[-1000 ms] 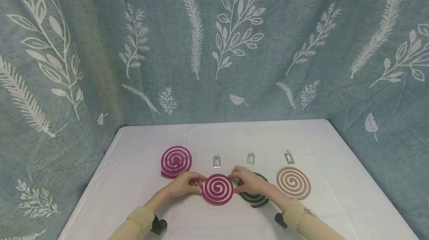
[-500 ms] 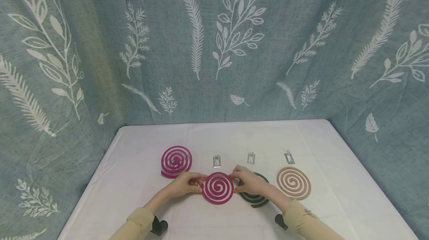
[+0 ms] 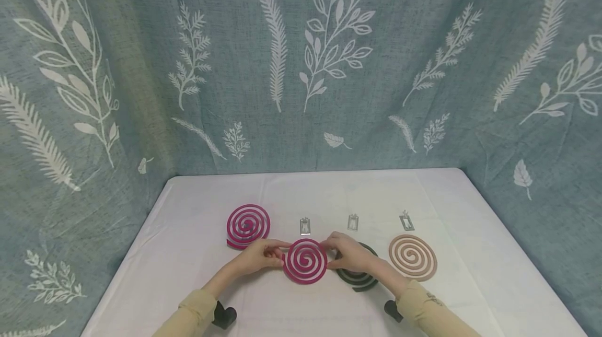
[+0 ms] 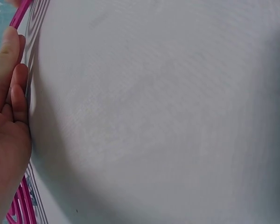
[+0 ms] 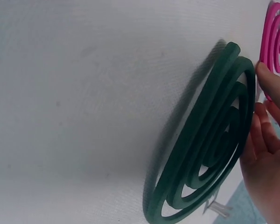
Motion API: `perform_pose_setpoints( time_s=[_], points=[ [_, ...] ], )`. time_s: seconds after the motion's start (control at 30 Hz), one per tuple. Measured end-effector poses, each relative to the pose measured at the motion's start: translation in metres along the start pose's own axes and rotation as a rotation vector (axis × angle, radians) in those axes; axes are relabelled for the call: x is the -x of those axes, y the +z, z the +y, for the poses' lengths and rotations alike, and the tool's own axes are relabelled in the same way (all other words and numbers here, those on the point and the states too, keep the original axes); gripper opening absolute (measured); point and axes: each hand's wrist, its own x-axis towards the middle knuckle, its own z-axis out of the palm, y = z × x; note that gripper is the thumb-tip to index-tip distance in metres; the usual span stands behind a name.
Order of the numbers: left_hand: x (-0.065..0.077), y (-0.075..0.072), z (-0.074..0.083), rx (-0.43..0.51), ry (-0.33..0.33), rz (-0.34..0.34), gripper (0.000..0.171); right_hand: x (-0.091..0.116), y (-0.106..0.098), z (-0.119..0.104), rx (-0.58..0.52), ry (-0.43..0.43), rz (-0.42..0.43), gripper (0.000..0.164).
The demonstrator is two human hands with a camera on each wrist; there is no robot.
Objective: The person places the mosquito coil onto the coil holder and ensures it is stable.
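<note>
A magenta mosquito coil is held between both hands over the middle of the table, its flat spiral face showing in the head view. My left hand pinches its left edge with thumb and fingers; the left wrist view catches only a strip of the coil. On the opposite edge, my right hand grips it between thumb and fingers. Partly hidden by the right hand lies a dark green mosquito coil. Another magenta coil is behind the left hand, with something grey showing near its centre.
A tan mosquito coil lies to the right. Behind the coils, three small metal coil stands form a row: one left, one middle, one right. A patterned blue-grey curtain surrounds the white table.
The held magenta coil has shifted slightly away from the person, up in the head view. Both hands keep their hold and have barely moved; the other coils and the stands stay put.
</note>
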Motion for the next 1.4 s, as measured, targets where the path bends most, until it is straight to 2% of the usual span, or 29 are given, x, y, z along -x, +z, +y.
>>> perform_pose_setpoints(
  time_s=[0.23, 0.47, 0.63, 0.8, 1.0, 1.23, 1.4],
  points=[
    [0.0006, -0.0004, -0.0005, 0.016, 0.008, 0.009, 0.044, 0.0007, 0.0013, 0.0005, -0.006, -0.013, 0.04, 0.051],
    [0.001, -0.0003, -0.0011, 0.049, 0.023, 0.02, 0.045, 0.0009, 0.0029, 0.0014, -0.046, -0.011, 0.047, 0.053],
    [0.0016, -0.0001, -0.0003, 0.075, 0.004, 0.032, 0.045, 0.0014, 0.0038, 0.002, -0.086, -0.023, 0.063, 0.053],
    [0.0028, -0.0006, 0.0001, 0.096, -0.013, 0.038, 0.046, 0.0008, 0.0048, 0.005, -0.145, -0.027, 0.073, 0.055],
    [0.003, -0.0022, -0.0007, 0.151, 0.001, 0.032, 0.047, 0.0001, 0.0048, 0.0073, -0.223, -0.014, 0.086, 0.059],
    [0.0037, -0.005, -0.0036, 0.197, 0.014, 0.016, 0.049, 0.0009, 0.0028, 0.0077, -0.314, 0.003, 0.128, 0.052],
    [0.0056, -0.0062, -0.0042, 0.241, 0.026, 0.021, 0.051, 0.0004, 0.0028, 0.0094, -0.421, 0.024, 0.158, 0.046]
  ],
)
